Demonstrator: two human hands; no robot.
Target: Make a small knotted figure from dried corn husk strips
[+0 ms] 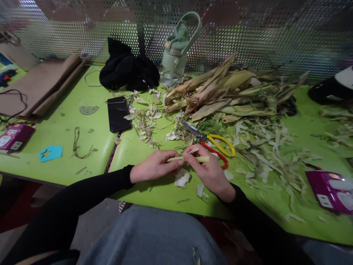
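Note:
Near the front edge of the green table, my left hand [158, 165] and my right hand [206, 170] meet, both with fingers closed on pale corn husk strips [202, 159]. The strips cross between the fingertips, and their ends stick out past my right fingers. Part of them is hidden by my fingers. Just beyond my right hand lie scissors [205, 138] with one yellow and one red handle, the blades pointing away to the left. A scrap of white husk [182, 178] lies on the table below my fingers.
Behind the scissors is a heap of dried corn husks [220, 92], with torn shreds [270, 143] to the right. A phone [118, 114], black cloth [128, 70] and green water bottle [176, 53] stand or lie farther back. A purple box [329, 189] sits at right.

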